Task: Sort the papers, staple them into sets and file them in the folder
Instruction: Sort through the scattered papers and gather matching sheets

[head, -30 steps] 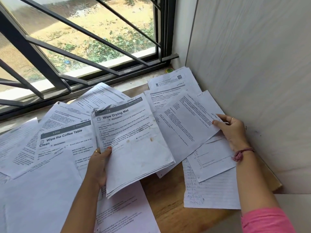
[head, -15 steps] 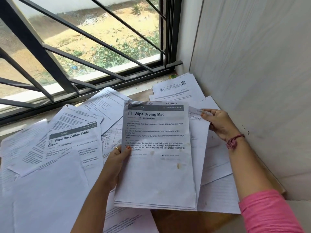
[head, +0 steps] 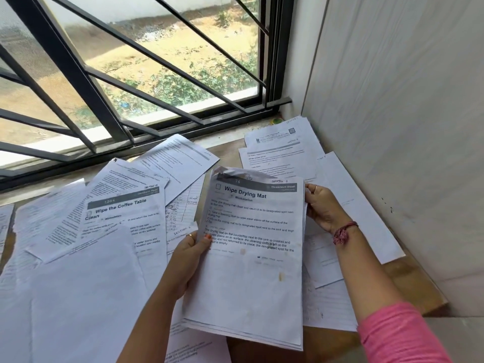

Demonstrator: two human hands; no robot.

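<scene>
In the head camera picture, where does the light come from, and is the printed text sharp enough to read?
Head view: daylight enters through the black barred window; the held stack of white printed sheets is evenly lit, its heading "Wipe Drying Mat" sharp, smaller lines soft; the wide lens bends the window bars; the left hand casts faint shadow.

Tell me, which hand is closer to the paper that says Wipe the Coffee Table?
Left. The left hand holds the stack's left edge, just right of the Wipe the Coffee Table sheet. The right hand grips the stack's far right edge.

Matt white paper sheets [head: 251,271] are covering the smooth wooden surface [head: 413,292]; the window grille [head: 78,74] is showing dark painted metal.
</scene>
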